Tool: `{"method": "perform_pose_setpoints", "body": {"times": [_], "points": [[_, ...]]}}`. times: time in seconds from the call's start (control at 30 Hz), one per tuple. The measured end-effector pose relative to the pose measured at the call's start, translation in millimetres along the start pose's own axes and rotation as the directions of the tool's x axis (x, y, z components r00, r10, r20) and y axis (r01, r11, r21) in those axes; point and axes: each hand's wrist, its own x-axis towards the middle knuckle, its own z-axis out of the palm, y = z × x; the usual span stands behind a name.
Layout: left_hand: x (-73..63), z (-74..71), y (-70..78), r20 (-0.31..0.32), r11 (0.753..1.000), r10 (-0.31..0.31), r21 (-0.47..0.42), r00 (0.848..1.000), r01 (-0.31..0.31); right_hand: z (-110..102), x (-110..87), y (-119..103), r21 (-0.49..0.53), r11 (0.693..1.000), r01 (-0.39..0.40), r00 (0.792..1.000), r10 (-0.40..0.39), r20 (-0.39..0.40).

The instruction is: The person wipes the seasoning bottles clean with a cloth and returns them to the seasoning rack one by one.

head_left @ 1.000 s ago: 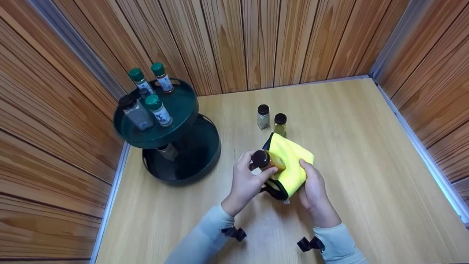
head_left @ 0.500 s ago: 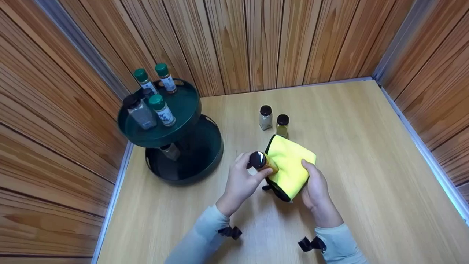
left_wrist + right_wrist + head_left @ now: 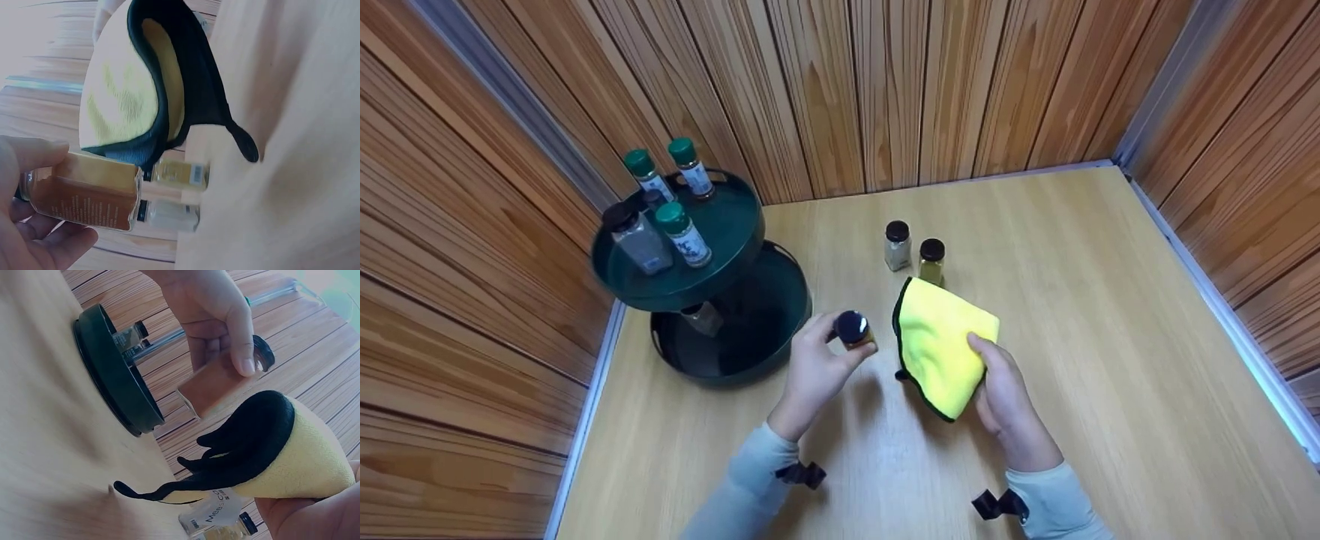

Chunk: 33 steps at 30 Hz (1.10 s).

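My left hand (image 3: 819, 371) pinches a dark-capped spice jar (image 3: 84, 194) between thumb and fingers, holding it raised over the table. Reddish-brown powder fills the clear square jar, and white print shows on its side. To its right, my right hand (image 3: 1006, 397) grips a folded yellow cloth (image 3: 941, 341) with black edging, thumb on top. A gap separates the jar from the cloth in the head view. The cloth's black underside, a hanging loop and a white tag (image 3: 223, 506) show in the right wrist view.
Two black-capped jars, one pale (image 3: 898, 251) and one yellow-green (image 3: 931, 264), stand behind the cloth. A dark green two-tier tray (image 3: 727, 281) at left bears several green-capped and black-capped jars on top and a jar (image 3: 705, 319) below. Wood-panelled walls (image 3: 885, 90) surround the table.
My left hand has drawn the spice jar off the cloth and moved it left, toward the tiered tray. The right hand keeps the cloth in nearly the same place.
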Motion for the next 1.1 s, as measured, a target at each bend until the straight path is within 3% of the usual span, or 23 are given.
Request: {"method": "perform_pose_setpoints", "body": {"times": [0.17,0.43,0.7,1.1], "points": [[1.2,-11.8,-9.3,0.008,0.997,-0.063,-0.034,0.998,0.063,-1.0,-1.4,-0.4,-0.01,1.0,0.003,1.0,-0.003,-0.012],[7.8,-33.2,-16.7,-0.055,0.976,-0.189,-0.124,0.98,0.181,-5.5,-3.4,-1.4,-0.018,1.0,0.011,1.0,-0.012,-0.01],[9.0,-49.7,-24.5,-0.129,0.977,-0.213,-0.042,0.969,0.209,-5.1,-1.7,1.6,-0.005,1.0,0.003,1.0,-0.003,-0.016],[11.7,-75.9,-45.4,-0.225,0.97,-0.236,0.007,0.945,0.244,-9.5,-1.7,1.5,-0.032,0.999,-0.002,0.999,0.0,-0.042]]}}
